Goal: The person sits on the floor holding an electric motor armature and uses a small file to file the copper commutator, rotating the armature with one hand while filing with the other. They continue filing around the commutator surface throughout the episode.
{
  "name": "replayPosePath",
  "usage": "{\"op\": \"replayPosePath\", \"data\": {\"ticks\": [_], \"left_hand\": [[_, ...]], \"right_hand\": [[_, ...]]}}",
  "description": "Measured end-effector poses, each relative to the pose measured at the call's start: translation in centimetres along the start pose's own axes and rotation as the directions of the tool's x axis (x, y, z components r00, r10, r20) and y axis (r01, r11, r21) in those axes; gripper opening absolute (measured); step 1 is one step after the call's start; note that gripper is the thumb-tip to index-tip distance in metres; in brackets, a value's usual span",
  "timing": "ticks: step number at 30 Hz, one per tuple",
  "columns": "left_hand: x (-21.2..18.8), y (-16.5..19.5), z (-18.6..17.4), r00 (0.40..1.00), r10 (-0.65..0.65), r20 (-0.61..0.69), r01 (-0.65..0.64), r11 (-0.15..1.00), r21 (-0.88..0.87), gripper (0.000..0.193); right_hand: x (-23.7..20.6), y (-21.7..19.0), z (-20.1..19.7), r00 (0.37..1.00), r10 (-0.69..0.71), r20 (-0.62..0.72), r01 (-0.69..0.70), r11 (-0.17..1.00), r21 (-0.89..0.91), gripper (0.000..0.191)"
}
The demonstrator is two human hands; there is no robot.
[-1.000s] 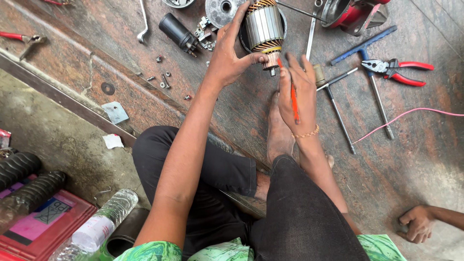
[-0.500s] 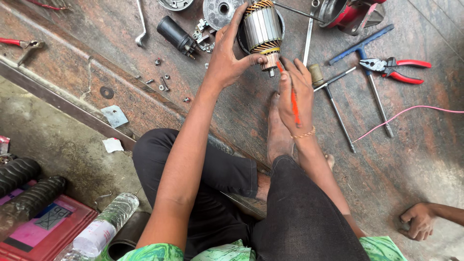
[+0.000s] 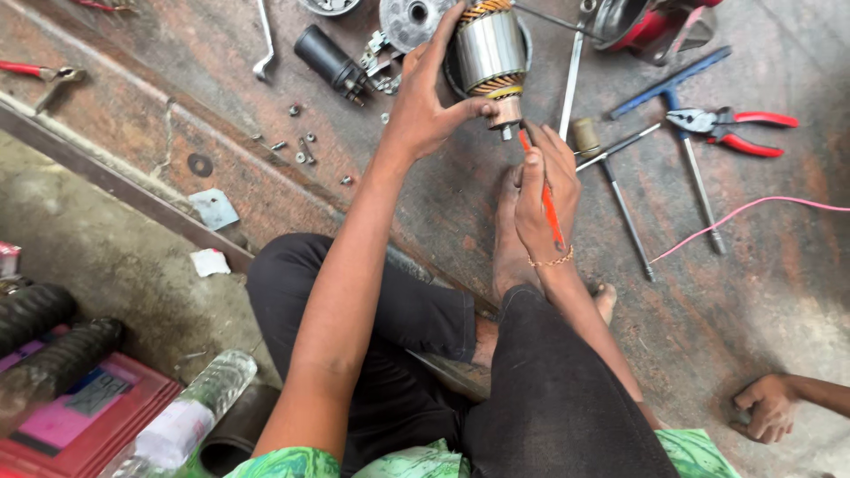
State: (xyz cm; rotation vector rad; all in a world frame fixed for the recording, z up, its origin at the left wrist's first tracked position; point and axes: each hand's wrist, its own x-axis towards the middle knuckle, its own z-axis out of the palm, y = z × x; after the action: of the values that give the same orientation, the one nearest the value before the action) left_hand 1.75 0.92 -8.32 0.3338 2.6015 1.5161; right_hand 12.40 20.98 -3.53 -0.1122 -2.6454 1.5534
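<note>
Both hands are busy. Our left hand (image 3: 425,111) clamps the motor armature (image 3: 489,51); our right hand (image 3: 544,190) pinches an orange tool (image 3: 547,202) at its shaft.

The floor (image 3: 779,292) is rusty brown metal plate; a raised strip (image 3: 115,181) runs diagonally at left, with grey concrete (image 3: 115,265) below it. On the plate: pliers (image 3: 730,124) at upper right, a blue T-wrench (image 3: 682,133) beside them, a pink wire (image 3: 744,212) at right, a black cylinder (image 3: 328,57) at top centre, loose screws (image 3: 301,150) and a washer (image 3: 200,165) at upper left. On the concrete: a plastic bottle (image 3: 190,412) at lower left.
</note>
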Motion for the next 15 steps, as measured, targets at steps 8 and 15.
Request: {"op": "replayPosePath", "data": {"ticks": [8,15], "left_hand": [[-0.1,-0.2,0.7,1.0,-0.023,-0.006,0.023,1.0,0.016,0.125],[-0.2,-0.6,0.8,1.0,0.003,-0.014,-0.003,1.0,-0.015,0.123]], "right_hand": [[1.3,0.1,-0.4,0.996,-0.092,0.003,0.092,0.994,-0.055,0.054],[1.2,0.4,-0.3,0.997,-0.08,-0.011,0.079,0.997,-0.023,0.059]]}}
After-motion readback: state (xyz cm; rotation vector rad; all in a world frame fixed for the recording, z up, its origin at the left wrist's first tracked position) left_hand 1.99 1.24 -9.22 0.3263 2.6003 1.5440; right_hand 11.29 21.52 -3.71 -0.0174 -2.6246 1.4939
